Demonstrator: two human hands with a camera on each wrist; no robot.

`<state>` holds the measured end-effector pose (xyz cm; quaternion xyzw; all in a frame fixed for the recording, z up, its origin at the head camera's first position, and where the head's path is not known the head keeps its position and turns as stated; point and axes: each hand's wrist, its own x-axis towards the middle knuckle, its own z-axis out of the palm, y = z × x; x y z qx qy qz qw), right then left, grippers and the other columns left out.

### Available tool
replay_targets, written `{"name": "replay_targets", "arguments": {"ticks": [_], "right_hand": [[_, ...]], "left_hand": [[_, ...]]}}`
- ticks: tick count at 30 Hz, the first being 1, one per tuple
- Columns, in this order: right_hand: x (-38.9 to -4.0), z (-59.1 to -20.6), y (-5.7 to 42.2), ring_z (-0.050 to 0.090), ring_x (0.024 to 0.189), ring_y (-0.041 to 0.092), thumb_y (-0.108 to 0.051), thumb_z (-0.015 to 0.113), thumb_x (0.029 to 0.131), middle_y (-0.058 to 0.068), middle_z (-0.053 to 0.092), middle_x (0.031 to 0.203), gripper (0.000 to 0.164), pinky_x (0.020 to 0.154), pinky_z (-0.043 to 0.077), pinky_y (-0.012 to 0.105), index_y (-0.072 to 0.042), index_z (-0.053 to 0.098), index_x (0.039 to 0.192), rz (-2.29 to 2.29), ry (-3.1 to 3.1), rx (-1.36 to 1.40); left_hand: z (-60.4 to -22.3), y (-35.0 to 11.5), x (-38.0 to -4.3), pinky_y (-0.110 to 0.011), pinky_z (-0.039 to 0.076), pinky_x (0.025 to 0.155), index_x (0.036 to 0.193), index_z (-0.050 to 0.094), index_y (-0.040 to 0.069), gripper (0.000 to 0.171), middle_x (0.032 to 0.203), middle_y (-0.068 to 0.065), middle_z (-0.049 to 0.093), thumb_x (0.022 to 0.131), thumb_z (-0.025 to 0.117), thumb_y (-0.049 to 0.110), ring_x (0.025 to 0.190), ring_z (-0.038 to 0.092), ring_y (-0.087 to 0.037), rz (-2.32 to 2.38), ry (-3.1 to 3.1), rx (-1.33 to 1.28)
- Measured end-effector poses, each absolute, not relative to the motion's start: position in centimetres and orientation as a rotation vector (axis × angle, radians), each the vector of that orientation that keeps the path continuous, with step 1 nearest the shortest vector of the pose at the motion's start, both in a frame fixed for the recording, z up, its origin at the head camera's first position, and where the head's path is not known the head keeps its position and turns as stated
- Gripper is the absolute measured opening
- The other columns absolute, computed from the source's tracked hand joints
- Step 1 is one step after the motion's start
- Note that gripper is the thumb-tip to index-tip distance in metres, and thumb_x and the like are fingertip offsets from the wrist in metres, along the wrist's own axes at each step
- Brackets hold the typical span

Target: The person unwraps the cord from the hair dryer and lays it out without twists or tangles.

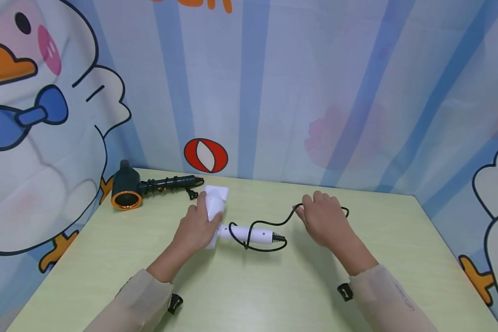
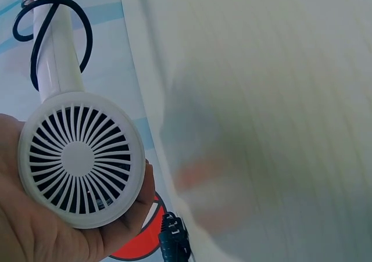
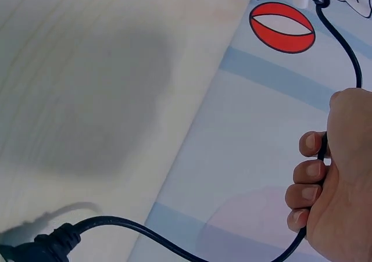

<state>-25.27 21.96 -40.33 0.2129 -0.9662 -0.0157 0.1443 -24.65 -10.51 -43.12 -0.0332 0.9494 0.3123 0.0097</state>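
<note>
My left hand [image 1: 196, 228] grips the head of a white hair dryer [image 1: 216, 203], its fingers wrapped round the barrel. In the left wrist view the dryer's round slatted grille [image 2: 78, 159] faces the camera, with the palm and fingers about it. The dryer's handle [image 1: 259, 235] points right, and its black cord [image 1: 269, 222] loops loosely around it. Farther right, my right hand [image 1: 321, 219] holds the cord with curled fingers. The right wrist view shows the cord running through that fist, and the black plug [image 3: 43, 246] at its loose end.
A black hair dryer with an orange rim [image 1: 126, 200] lies at the table's back left, its cord wound round its handle. Behind the pale wooden table [image 1: 249, 295] hangs a striped blue cloth [image 1: 274, 92] with cartoon ducks.
</note>
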Motion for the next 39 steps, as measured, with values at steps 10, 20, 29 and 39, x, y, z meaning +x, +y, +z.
{"name": "replay_targets", "arguments": {"ticks": [10,20,29,39], "right_hand": [[-23.9,-38.5,21.7,0.032,0.065,0.025,-0.033,0.049,0.106,0.007,0.034,0.076,0.035,0.064,0.026,0.038,-0.009,0.04,0.083,-0.008,-2.715,0.626],[-22.2,-38.2,21.5,0.03,0.064,0.023,-0.033,0.057,0.103,0.005,0.033,0.073,0.036,0.064,0.024,0.037,-0.009,0.041,0.082,-0.051,-2.695,0.67],[-20.9,-39.2,21.8,0.029,0.064,0.022,-0.035,0.06,0.101,0.003,0.031,0.073,0.036,0.065,0.024,0.035,-0.011,0.042,0.081,-0.137,-2.663,0.734],[-19.5,-40.0,21.7,0.028,0.066,0.021,-0.039,0.055,0.101,0.002,0.03,0.073,0.038,0.065,0.026,0.035,-0.011,0.042,0.079,-0.165,-2.632,0.789]], "left_hand": [[-42.9,-10.3,-24.6,-0.046,0.056,0.071,0.161,0.011,0.011,0.082,0.129,-0.025,0.051,0.1,0.055,0.046,0.095,0.06,-0.035,0.974,2.959,-0.12],[-42.6,-10.2,-24.6,-0.042,0.054,0.067,0.161,0.01,0.011,0.082,0.127,-0.026,0.051,0.1,0.055,0.045,0.092,0.06,-0.035,0.996,2.957,-0.115],[-42.5,-10.4,-24.7,-0.044,0.055,0.07,0.161,0.01,0.011,0.083,0.127,-0.026,0.051,0.1,0.055,0.045,0.095,0.06,-0.035,1.032,2.933,-0.111],[-42.3,-10.5,-24.9,-0.045,0.055,0.07,0.16,0.01,0.009,0.082,0.128,-0.027,0.05,0.101,0.054,0.044,0.097,0.06,-0.038,1.015,2.954,-0.142]]}}
